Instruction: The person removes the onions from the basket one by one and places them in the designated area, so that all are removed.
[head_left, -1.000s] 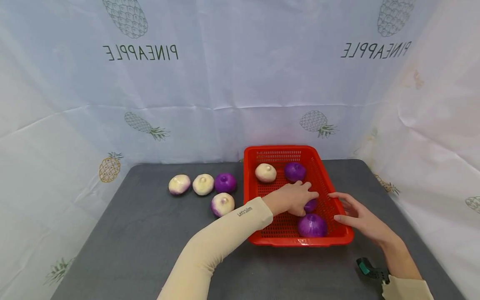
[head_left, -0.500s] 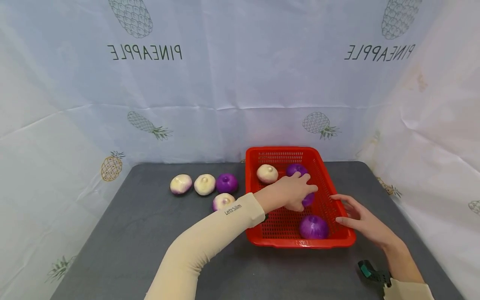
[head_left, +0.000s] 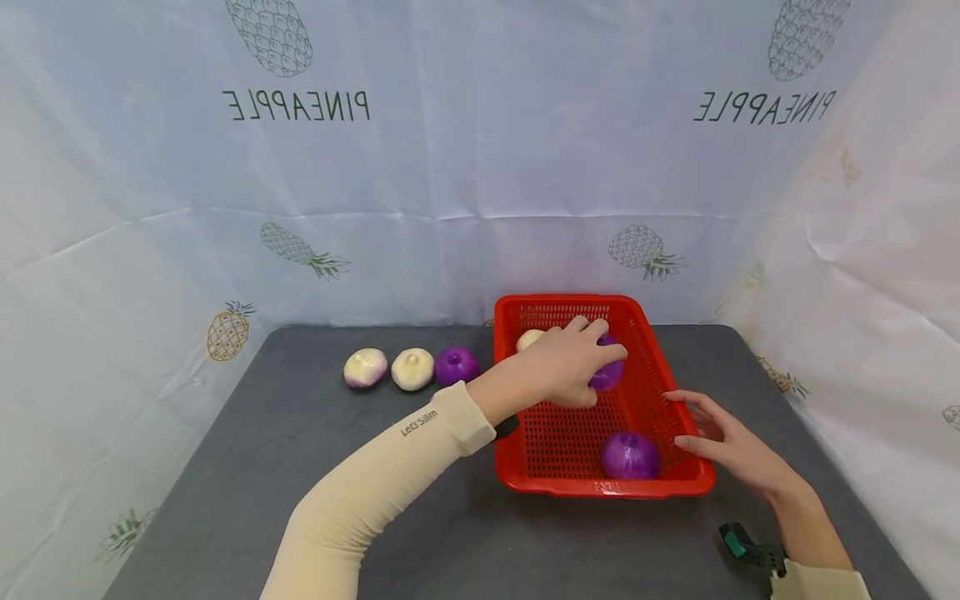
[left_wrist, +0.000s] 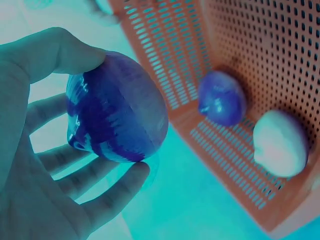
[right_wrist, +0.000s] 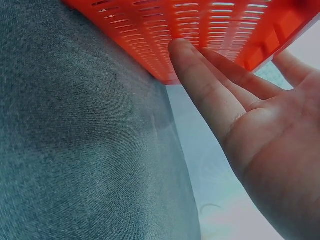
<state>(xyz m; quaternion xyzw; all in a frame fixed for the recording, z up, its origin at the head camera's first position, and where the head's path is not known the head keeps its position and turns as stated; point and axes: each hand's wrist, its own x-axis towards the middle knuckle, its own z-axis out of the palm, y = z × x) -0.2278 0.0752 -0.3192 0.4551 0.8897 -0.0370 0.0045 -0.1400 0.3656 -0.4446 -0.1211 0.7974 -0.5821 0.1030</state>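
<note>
A purple onion (left_wrist: 117, 110) could slip into the red basket (head_left: 585, 490), because the left hand (head_left: 572, 367) appears to steady its smooth sides with only thumb and fingers, palm clear. That hand is half curled round the onion, over the basket's far half, towards the far edge of the surface (head_left: 247, 500); the right hand (head_left: 723, 443), fingers loosely extended, touches the basket's right side, perhaps too lightly to stop a knock shifting it.

- Left hand (head_left: 570, 364) grips a purple onion (head_left: 608, 377) over the red basket (head_left: 555, 486).
- Right hand (head_left: 726, 437) touches the basket's right side.
- A second onion (head_left: 631, 457) lies in the basket.
</note>
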